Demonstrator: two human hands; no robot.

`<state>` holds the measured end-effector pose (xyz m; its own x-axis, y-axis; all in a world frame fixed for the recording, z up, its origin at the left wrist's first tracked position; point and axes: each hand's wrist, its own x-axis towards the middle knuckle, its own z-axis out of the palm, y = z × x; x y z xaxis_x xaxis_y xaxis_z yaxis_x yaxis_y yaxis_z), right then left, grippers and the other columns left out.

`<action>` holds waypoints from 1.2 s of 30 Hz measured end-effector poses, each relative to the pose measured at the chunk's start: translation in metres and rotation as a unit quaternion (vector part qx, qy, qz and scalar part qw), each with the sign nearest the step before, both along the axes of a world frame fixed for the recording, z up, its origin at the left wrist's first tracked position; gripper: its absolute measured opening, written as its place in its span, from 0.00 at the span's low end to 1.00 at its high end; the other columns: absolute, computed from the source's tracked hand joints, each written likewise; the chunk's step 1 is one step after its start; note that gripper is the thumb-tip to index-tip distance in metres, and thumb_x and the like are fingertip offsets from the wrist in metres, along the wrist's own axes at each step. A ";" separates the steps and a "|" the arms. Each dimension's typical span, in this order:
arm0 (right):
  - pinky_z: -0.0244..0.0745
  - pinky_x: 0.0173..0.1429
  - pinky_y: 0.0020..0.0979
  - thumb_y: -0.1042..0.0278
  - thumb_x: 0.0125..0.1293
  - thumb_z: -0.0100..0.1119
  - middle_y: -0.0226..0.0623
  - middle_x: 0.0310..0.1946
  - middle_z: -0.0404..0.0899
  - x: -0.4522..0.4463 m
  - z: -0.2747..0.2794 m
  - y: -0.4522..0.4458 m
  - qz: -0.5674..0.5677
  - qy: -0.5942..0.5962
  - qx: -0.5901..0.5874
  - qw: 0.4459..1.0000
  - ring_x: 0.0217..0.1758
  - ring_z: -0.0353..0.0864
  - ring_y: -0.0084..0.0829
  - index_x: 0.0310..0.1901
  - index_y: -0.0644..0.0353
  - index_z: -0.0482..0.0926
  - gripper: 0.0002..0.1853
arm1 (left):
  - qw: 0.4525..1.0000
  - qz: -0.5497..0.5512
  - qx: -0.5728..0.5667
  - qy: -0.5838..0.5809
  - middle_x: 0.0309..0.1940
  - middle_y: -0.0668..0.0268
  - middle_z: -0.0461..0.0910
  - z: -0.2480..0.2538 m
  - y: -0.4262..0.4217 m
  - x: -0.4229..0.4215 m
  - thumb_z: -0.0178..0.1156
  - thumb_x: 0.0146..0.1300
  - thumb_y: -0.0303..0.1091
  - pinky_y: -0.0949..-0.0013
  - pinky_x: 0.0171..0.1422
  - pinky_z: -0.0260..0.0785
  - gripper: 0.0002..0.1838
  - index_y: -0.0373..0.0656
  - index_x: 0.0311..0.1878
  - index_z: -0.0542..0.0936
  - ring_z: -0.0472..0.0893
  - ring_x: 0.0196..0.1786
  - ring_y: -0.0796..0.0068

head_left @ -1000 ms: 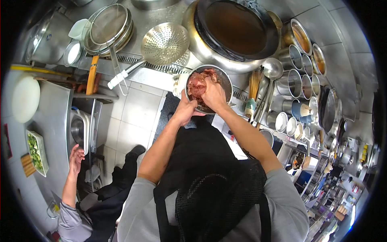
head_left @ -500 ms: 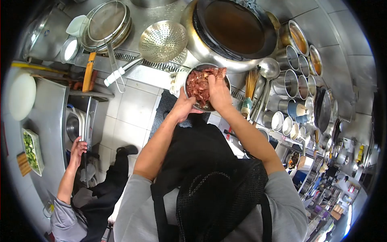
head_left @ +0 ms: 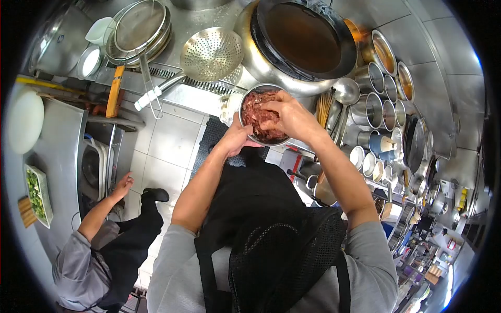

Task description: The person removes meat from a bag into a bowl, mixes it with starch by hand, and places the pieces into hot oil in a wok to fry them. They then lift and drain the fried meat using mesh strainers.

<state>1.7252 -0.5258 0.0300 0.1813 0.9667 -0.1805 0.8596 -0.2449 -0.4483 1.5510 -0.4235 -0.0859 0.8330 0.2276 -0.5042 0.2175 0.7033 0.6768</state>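
Raw sliced meat (head_left: 258, 110) fills much of a round metal bowl (head_left: 241, 107) just in front of the stove edge. My left hand (head_left: 237, 138) grips the bowl's near left rim, thumb on the inside. From the right, my right hand (head_left: 287, 116) reaches over the bowl, its fingers spread and bent into the meat; the fingertips are partly hidden there. Beyond the bowl sits a large dark wok (head_left: 302, 39) holding brown liquid. A perforated ladle (head_left: 211, 53) lies to the left of the wok.
Strainers (head_left: 140, 28) rest at the upper left. A brush (head_left: 323, 110), a solid ladle (head_left: 346, 91) and several metal containers (head_left: 373, 109) stand on the right. At the lower left, a co-worker (head_left: 86, 261) is beside a counter with a tray of greens (head_left: 36, 193).
My right hand has lifted and turned, its fingers now spread over the meat. My left hand keeps its hold on the bowl. The co-worker's hand has moved away from the counter edge.
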 end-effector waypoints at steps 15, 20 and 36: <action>0.71 0.75 0.51 0.68 0.66 0.66 0.39 0.71 0.72 -0.019 -0.022 -0.022 0.127 -0.148 0.063 0.979 0.76 0.71 0.44 0.72 0.51 0.76 0.31 | 0.998 -0.056 0.028 0.001 0.76 0.53 0.69 0.000 0.019 -0.007 0.51 0.74 0.22 0.51 0.48 0.91 0.41 0.52 0.86 0.48 0.83 0.66 0.53; 0.60 0.83 0.51 0.67 0.63 0.67 0.35 0.76 0.69 0.003 -0.049 0.003 0.304 -0.152 0.014 0.940 0.81 0.66 0.42 0.73 0.51 0.72 0.35 | 0.986 -0.149 0.079 0.010 0.72 0.54 0.74 -0.006 0.032 -0.010 0.54 0.66 0.21 0.55 0.41 0.92 0.45 0.51 0.86 0.54 0.85 0.62 0.57; 0.85 0.52 0.51 0.70 0.62 0.66 0.50 0.45 0.86 -0.002 -0.089 0.018 0.065 -0.150 -0.022 0.986 0.48 0.89 0.54 0.47 0.57 0.79 0.12 | 0.994 -0.095 0.061 0.009 0.71 0.54 0.74 0.006 0.020 -0.014 0.50 0.66 0.21 0.51 0.40 0.91 0.42 0.50 0.85 0.55 0.84 0.63 0.52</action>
<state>1.7230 -0.5080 -0.0592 0.1079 0.9777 -0.1803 0.9775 -0.1374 -0.1602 1.5370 -0.4030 -0.0796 0.8581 0.1281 -0.4973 0.3506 0.5614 0.7496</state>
